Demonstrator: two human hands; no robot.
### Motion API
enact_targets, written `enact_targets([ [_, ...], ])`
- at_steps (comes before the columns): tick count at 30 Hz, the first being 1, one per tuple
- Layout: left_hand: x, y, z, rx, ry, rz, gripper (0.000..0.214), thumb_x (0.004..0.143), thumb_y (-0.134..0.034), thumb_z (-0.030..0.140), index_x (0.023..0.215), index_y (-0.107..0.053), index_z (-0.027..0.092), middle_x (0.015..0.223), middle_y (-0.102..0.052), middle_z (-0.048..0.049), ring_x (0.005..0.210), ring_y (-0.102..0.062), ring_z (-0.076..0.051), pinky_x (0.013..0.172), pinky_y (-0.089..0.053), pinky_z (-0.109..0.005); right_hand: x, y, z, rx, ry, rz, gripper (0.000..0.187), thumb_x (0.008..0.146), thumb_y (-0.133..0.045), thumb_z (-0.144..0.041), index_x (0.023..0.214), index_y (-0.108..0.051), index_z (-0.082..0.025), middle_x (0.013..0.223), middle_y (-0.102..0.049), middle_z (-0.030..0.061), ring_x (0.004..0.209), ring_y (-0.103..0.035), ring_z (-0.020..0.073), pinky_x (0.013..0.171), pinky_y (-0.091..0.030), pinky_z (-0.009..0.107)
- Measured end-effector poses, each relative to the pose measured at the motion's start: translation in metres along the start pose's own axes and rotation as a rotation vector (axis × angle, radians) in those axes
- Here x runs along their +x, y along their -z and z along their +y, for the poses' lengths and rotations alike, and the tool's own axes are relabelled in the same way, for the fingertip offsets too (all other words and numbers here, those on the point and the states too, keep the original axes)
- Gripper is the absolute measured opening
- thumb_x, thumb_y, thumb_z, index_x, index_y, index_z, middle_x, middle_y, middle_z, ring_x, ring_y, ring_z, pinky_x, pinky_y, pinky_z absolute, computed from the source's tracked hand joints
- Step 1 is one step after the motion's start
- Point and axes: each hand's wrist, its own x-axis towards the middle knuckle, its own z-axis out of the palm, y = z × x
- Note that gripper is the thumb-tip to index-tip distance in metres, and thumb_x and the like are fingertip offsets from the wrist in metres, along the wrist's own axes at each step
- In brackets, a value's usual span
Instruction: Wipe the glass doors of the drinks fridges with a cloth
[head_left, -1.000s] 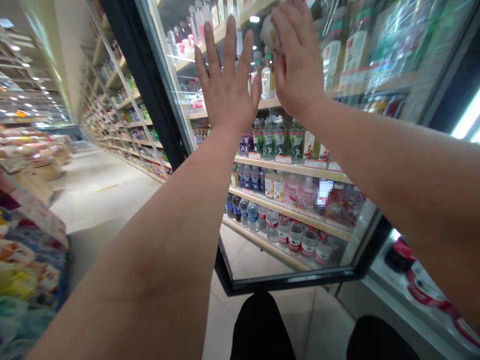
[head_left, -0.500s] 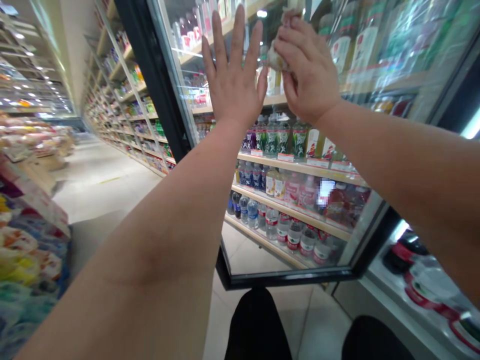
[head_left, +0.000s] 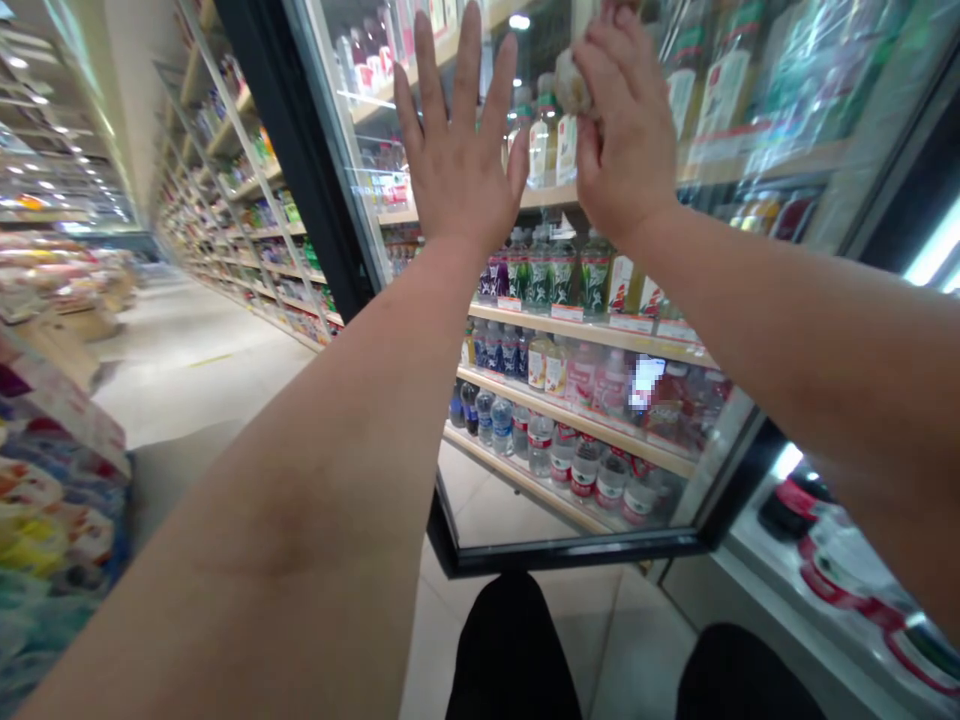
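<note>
My left hand (head_left: 461, 160) lies flat with spread fingers against the glass door (head_left: 510, 515) of a drinks fridge. To its right, my right hand (head_left: 630, 130) is closed around a crumpled pale cloth (head_left: 574, 82) and presses it to the same pane. Part of the cloth is hidden behind the fingers. The door stands ajar in its black frame (head_left: 585, 552). Shelves of bottled drinks (head_left: 562, 270) show in the glass, partly covered by both hands and my right forearm.
Large bottles with red labels (head_left: 840, 580) stand low inside the fridge at the right. A long shelf of goods (head_left: 255, 170) runs back along the aisle floor (head_left: 180, 350). Colourful packs (head_left: 52, 500) are stacked at the left. My knees (head_left: 514, 650) are below the door.
My right hand has moved slightly right and up across the glass with the cloth. My left hand stays spread on the pane, while the view has shifted a little.
</note>
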Motion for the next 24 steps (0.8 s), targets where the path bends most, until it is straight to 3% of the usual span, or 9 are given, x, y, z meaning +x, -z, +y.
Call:
enact_targets([
  [2,0.000,0.000,0.001,0.013,-0.015,0.005,0.063,0.102,-0.043,0.036,0.162,-0.030,0.022,0.168,-0.022,-0.0025,0.154,-0.013,-0.041,0.125,-0.006,-0.061,0.002,-0.001,0.000,-0.043,-0.036,0.028,0.054,0.092,-0.042,-0.013,0.145,-0.050,-0.009,0.154,-0.046,0.0113,0.149,-0.035,0.0269,0.126,-0.030,0.051],
  [5,0.001,0.000,0.002,0.038,-0.030,0.028,0.058,0.105,-0.040,0.031,0.161,-0.032,0.021,0.167,-0.026,-0.0080,0.153,-0.016,-0.044,0.124,-0.011,-0.062,0.005,-0.003,0.000,-0.035,0.064,-0.035,0.052,0.093,-0.043,-0.016,0.145,-0.050,-0.011,0.154,-0.046,0.0093,0.150,-0.033,0.0257,0.127,-0.030,0.050],
  [8,0.001,-0.001,0.002,0.033,-0.012,0.023,0.058,0.104,-0.039,0.023,0.161,-0.033,0.023,0.167,-0.025,-0.0056,0.154,-0.016,-0.041,0.124,-0.010,-0.061,0.013,-0.006,0.004,0.001,0.127,-0.108,0.054,0.091,-0.047,-0.016,0.145,-0.049,-0.011,0.155,-0.044,0.0094,0.151,-0.031,0.0251,0.129,-0.026,0.047],
  [13,0.003,-0.006,0.001,-0.029,0.012,0.013,0.064,0.098,-0.042,0.018,0.161,-0.031,0.026,0.168,-0.021,0.0008,0.155,-0.010,-0.037,0.126,-0.001,-0.058,0.027,-0.021,0.012,-0.014,0.023,-0.088,0.055,0.095,-0.043,-0.019,0.149,-0.043,-0.012,0.159,-0.037,0.0089,0.153,-0.025,0.0228,0.131,-0.018,0.048],
  [16,0.003,-0.004,0.001,-0.024,0.016,-0.017,0.064,0.099,-0.041,0.019,0.162,-0.029,0.026,0.169,-0.020,0.0001,0.155,-0.008,-0.038,0.125,-0.001,-0.057,0.036,-0.024,0.011,-0.086,0.021,-0.180,0.061,0.090,-0.045,-0.014,0.150,-0.042,-0.007,0.161,-0.035,0.0100,0.154,-0.023,0.0231,0.132,-0.016,0.045],
  [21,0.001,0.003,0.005,-0.049,0.022,-0.025,0.064,0.098,-0.041,0.017,0.162,-0.031,0.023,0.169,-0.021,-0.0004,0.155,-0.008,-0.038,0.126,0.000,-0.057,0.048,-0.011,-0.014,-0.093,-0.164,-0.138,0.061,0.088,-0.043,-0.008,0.149,-0.047,-0.014,0.158,-0.040,0.0025,0.151,-0.029,0.0166,0.130,-0.019,0.031],
  [24,0.000,0.006,0.007,-0.078,0.031,-0.032,0.061,0.100,-0.040,0.019,0.160,-0.035,0.019,0.169,-0.021,-0.0033,0.155,-0.008,-0.038,0.126,0.001,-0.057,0.048,0.000,-0.030,-0.138,-0.157,-0.258,0.060,0.095,-0.039,-0.011,0.155,-0.039,-0.012,0.163,-0.031,0.0023,0.155,-0.021,0.0176,0.131,-0.015,0.032],
])
